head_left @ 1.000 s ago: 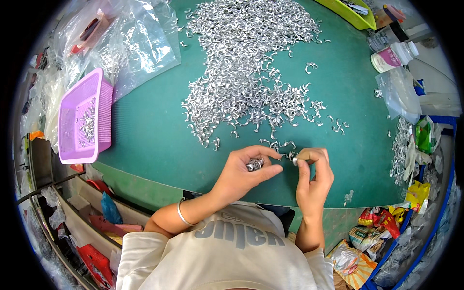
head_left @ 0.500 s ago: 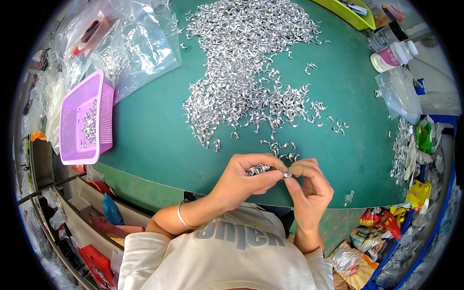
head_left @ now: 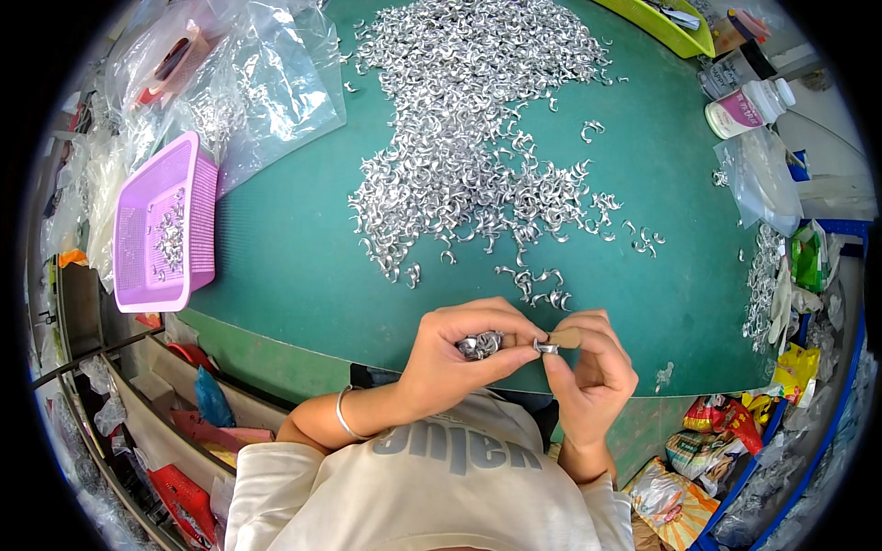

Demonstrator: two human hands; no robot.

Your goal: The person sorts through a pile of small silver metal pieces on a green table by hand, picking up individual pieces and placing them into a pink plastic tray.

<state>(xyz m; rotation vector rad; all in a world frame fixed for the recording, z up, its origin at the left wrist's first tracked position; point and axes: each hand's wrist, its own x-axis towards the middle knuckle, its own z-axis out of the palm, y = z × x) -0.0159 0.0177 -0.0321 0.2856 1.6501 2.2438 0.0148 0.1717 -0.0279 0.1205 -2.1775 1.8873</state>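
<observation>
Curved shiny metal clips (head_left: 480,345) in left hand (head_left: 459,354)

A small assembly workshop, hand-sorting work by the look of it: a green tabletop (head_left: 276,266) carries a broad heap of small silver metal clips (head_left: 469,138) at 12 o'clock, a purple plastic basket (head_left: 165,230) holding more at 9 o'clock, clear plastic bags (head_left: 266,83) at 11 o'clock, and a yellow-green tray (head_left: 666,28) at 1 o'clock.

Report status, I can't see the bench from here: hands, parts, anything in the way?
Left hand cupping a bunch of small silver metal clips. Right hand pinching one silver clip with a small tan piece. Big clip pile on green mat ahead, nothing blocking.
</observation>
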